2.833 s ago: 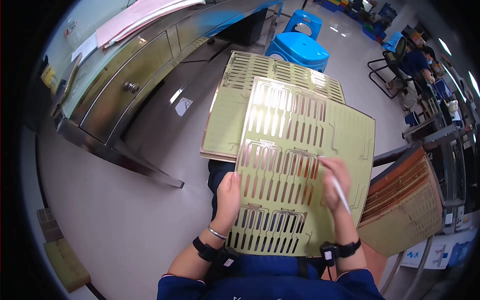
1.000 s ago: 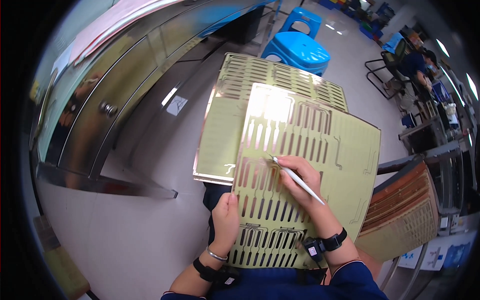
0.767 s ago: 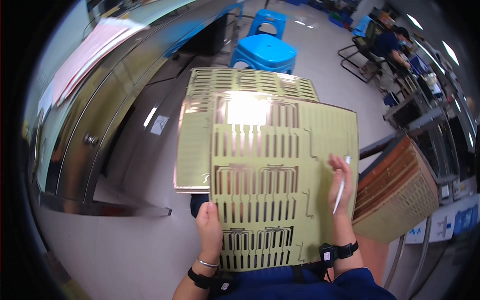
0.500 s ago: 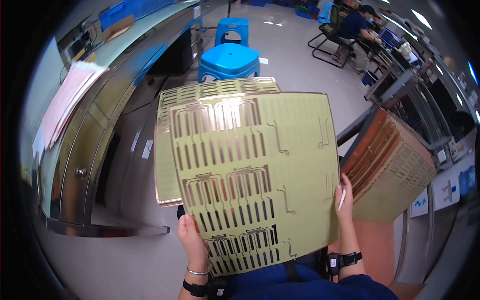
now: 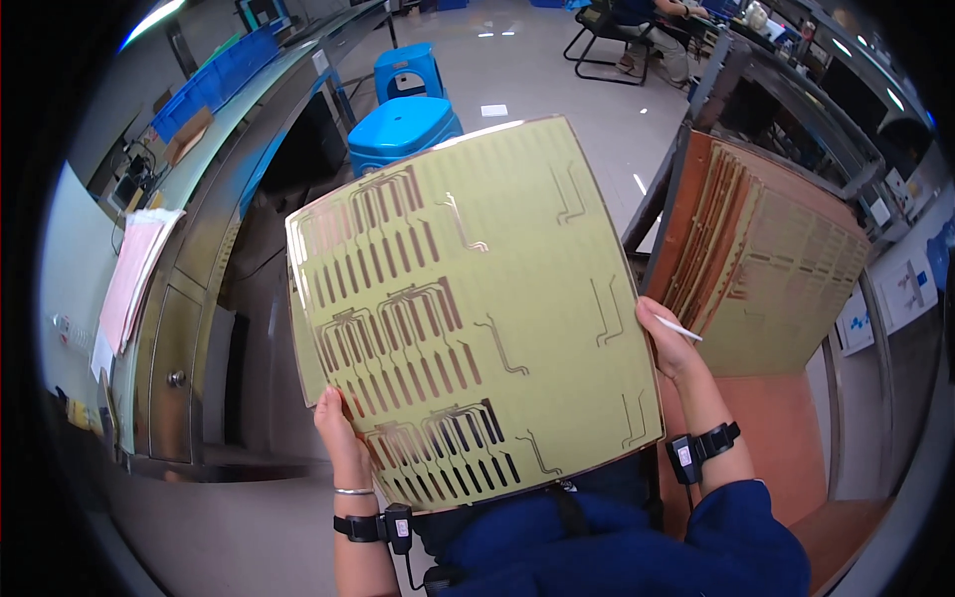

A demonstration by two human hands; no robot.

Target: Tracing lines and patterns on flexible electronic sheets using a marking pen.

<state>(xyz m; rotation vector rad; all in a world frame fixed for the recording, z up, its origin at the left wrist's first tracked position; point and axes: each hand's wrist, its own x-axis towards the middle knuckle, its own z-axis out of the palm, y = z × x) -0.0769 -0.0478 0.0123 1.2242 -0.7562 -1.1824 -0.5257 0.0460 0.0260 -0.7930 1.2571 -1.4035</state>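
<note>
A large yellow-green slotted sheet with copper-coloured tracks (image 5: 477, 308) is held up in front of me, tilted to the right. My left hand (image 5: 338, 438) grips its lower left edge. At its right edge is my right hand (image 5: 665, 338), which also pinches a thin white pen (image 5: 678, 328). A second, similar sheet (image 5: 303, 358) shows only as a sliver behind the left edge. Both wrists wear black bands.
A stack of similar sheets (image 5: 766, 269) leans in a brown holder on the right. Two blue stools (image 5: 403, 119) stand ahead. A long metal workbench with cabinet doors (image 5: 189, 298) runs along the left. A seated person (image 5: 647, 25) is far back.
The pen hand left the sheet's face and took its right edge. The front sheet was raised and tilted toward the stack on the right, and my view swung that way.
</note>
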